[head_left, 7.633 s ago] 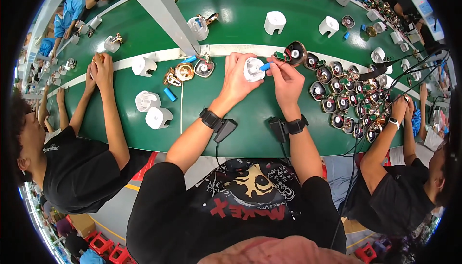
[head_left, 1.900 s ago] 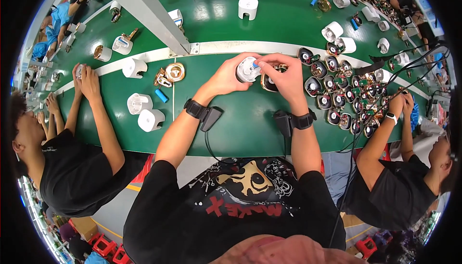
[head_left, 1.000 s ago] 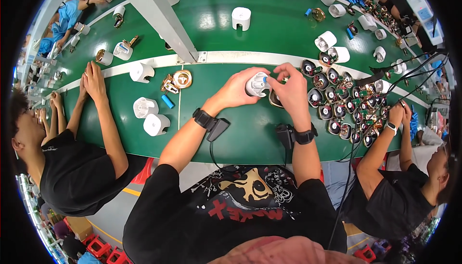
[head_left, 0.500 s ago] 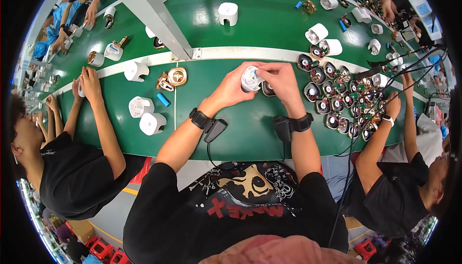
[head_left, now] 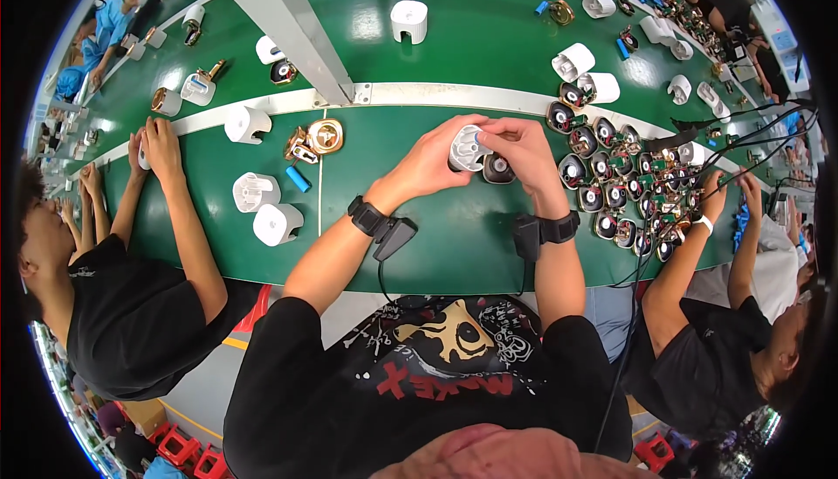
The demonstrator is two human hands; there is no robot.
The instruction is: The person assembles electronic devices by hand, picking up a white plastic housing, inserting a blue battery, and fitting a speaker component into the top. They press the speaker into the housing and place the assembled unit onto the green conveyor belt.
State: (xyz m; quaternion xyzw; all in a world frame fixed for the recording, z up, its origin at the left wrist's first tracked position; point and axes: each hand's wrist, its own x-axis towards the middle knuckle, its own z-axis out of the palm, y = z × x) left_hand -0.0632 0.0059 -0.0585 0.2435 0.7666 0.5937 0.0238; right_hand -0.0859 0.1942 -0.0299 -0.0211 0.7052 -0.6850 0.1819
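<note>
My left hand (head_left: pixel 429 160) is wrapped round a white ribbed plastic housing (head_left: pixel 467 151), its open end with inner ribs turned up toward me. The fingers of my right hand (head_left: pixel 526 154) are pinched together at the housing's upper right rim. A small bluish spot shows at those fingertips; what they grip is mostly hidden. Just under my right hand is a round black speaker unit (head_left: pixel 499 170) with a gold-coloured edge, beside the housing. Whether it rests on the table or hangs from my hand, I cannot tell.
Left of my hands are white housings (head_left: pixel 278 224), a blue cylindrical battery (head_left: pixel 298 179) and gold-coloured parts (head_left: pixel 326 137). Many speaker units (head_left: pixel 614 192) with circuit boards crowd the right, with black cables (head_left: pixel 650 217) over them. A metal post (head_left: pixel 288 25) rises ahead. Co-workers sit on both sides.
My hands and the white housing have shifted slightly right, and the housing is tilted a little differently. The speaker unit shows more from under my right hand. A co-worker's hands at right have moved.
</note>
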